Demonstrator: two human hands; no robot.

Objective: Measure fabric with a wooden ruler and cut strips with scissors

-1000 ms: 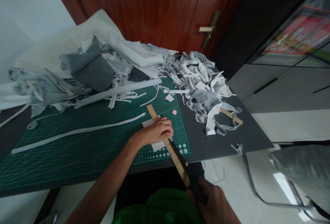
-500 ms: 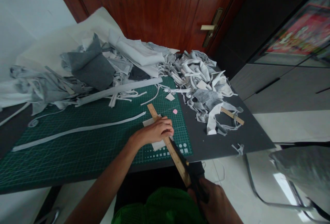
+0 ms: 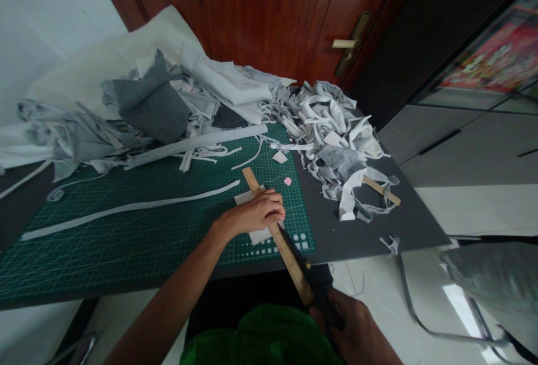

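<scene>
Pale sheet piece [image 3: 259, 236], flat on the green cutting mat [image 3: 168, 241] near the near edge of the table [image 3: 412, 225], right of that edge's middle; thin, light, probably soft enough to crease or skid, though we cannot tell cloth from card. Best held, we judge, by broad pressure close to the ruled line, not by a pinched corner. Wooden ruler [image 3: 289, 255], one, laid slantwise over the piece, its lower end jutting past the near edge; stiff, light, smooth, apt to pivot if pressed at one point only, so we would spread the hold along its part above the table. Left hand [image 3: 264, 208]: fingers bent and drawn together, holding ruler and piece down from above; the thumb's contact we cannot make out. Black scissors [image 3: 321, 296], one pair, blades alongside the ruler, tips by the left hand; likely the heaviest item in our list, rigid and sharp, to be taken by the handles only. Right hand [image 3: 353, 327]: fingers closed about those handles, in front of the near edge; blade gap too dark for us to read. Pale strip [image 3: 138, 206], long, lying left on the mat: limp, we expect, and best lifted by both ends.
</scene>
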